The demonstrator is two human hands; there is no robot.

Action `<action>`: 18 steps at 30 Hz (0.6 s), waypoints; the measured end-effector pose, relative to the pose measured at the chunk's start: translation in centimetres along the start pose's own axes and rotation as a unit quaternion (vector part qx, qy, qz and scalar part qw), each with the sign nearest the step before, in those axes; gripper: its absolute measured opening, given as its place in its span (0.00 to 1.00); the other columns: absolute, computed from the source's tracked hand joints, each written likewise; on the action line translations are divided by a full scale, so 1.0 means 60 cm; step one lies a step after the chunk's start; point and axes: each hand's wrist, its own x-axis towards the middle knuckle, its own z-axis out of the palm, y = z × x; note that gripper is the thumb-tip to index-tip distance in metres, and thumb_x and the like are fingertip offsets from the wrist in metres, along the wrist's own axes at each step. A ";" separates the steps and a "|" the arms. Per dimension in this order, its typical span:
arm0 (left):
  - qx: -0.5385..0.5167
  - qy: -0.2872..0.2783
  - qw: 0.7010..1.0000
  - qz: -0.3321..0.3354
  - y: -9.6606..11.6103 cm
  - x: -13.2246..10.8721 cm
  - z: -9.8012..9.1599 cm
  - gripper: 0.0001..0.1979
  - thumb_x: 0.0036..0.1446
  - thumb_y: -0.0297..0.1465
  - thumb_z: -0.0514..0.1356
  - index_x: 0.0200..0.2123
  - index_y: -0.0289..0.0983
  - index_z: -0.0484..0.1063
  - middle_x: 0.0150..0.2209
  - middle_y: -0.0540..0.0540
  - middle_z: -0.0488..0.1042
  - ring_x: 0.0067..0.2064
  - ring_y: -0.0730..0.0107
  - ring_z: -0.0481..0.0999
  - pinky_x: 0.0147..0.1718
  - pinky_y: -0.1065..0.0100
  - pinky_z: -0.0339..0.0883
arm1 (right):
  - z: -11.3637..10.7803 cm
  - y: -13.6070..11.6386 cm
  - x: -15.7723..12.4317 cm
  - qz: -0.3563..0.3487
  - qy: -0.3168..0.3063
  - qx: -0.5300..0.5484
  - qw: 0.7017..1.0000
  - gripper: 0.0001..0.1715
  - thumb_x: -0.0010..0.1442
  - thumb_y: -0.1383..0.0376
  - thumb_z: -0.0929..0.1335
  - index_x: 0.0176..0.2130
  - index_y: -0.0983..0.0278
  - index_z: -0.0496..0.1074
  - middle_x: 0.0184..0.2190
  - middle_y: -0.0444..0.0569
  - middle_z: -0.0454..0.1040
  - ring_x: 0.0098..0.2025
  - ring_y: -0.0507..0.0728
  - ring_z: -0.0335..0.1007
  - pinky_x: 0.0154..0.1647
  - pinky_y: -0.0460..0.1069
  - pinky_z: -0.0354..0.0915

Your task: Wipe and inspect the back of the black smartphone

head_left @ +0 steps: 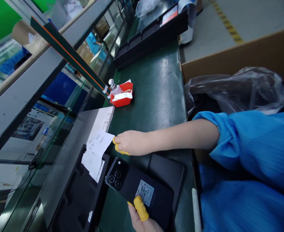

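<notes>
Now: R hand (129, 143) grip pinching paper slip (97, 151); L hand (144, 219) grip holding phone (137, 190).

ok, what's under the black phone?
Under the black phone, held at its lower edge by the left hand, lies a dark flat slab on the green table. The part of the slab beneath the phone is covered.

Phone (142, 190): black back, grey-white label with dark print. Slip of paper (96, 151): white, faint handwriting. Finger cots on both hands: yellow. Sleeve (253, 161): bright blue. Surface (154, 96): dark green. Small bin (122, 96): red, white paper inside. Tray (79, 196): black. Cardboard box (241, 54): brown. Plastic bag (241, 90): clear grey. Floor tape (226, 22): yellow-black stripes.
</notes>
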 end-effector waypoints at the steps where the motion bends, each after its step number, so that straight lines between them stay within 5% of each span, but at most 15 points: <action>1: -0.002 0.002 1.000 0.004 -0.001 -0.002 0.001 0.29 0.45 0.50 0.56 0.42 0.32 0.65 0.37 0.42 0.68 0.38 0.67 0.66 0.38 0.69 0.65 | 0.000 0.003 -0.001 -0.006 0.032 0.008 0.999 0.09 0.54 0.71 0.63 0.36 0.69 0.70 0.36 0.51 0.65 0.35 0.52 0.60 0.35 0.48 0.59; 5: -0.005 0.026 0.999 0.032 -0.006 -0.002 0.008 0.31 0.45 0.50 0.56 0.46 0.32 0.65 0.36 0.42 0.69 0.37 0.65 0.68 0.36 0.69 0.66 | 0.012 0.000 -0.004 -0.052 0.160 0.068 0.983 0.11 0.56 0.67 0.63 0.38 0.67 0.71 0.34 0.49 0.66 0.35 0.50 0.60 0.39 0.46 0.60; 9: 0.003 0.048 0.999 0.023 -0.012 0.006 0.008 0.36 0.43 0.50 0.57 0.50 0.31 0.63 0.37 0.40 0.70 0.39 0.62 0.70 0.36 0.69 0.67 | 0.037 -0.021 0.002 -0.101 0.219 0.125 0.962 0.13 0.59 0.65 0.60 0.38 0.64 0.72 0.34 0.48 0.66 0.34 0.48 0.60 0.36 0.43 0.60; 18: 0.086 0.037 0.994 0.062 -0.013 0.008 0.005 0.36 0.45 0.51 0.54 0.48 0.29 0.64 0.41 0.37 0.70 0.41 0.62 0.69 0.41 0.70 0.65 | 0.067 -0.032 0.013 -0.106 0.148 0.092 0.979 0.08 0.54 0.65 0.65 0.33 0.66 0.71 0.35 0.48 0.65 0.34 0.50 0.59 0.33 0.44 0.59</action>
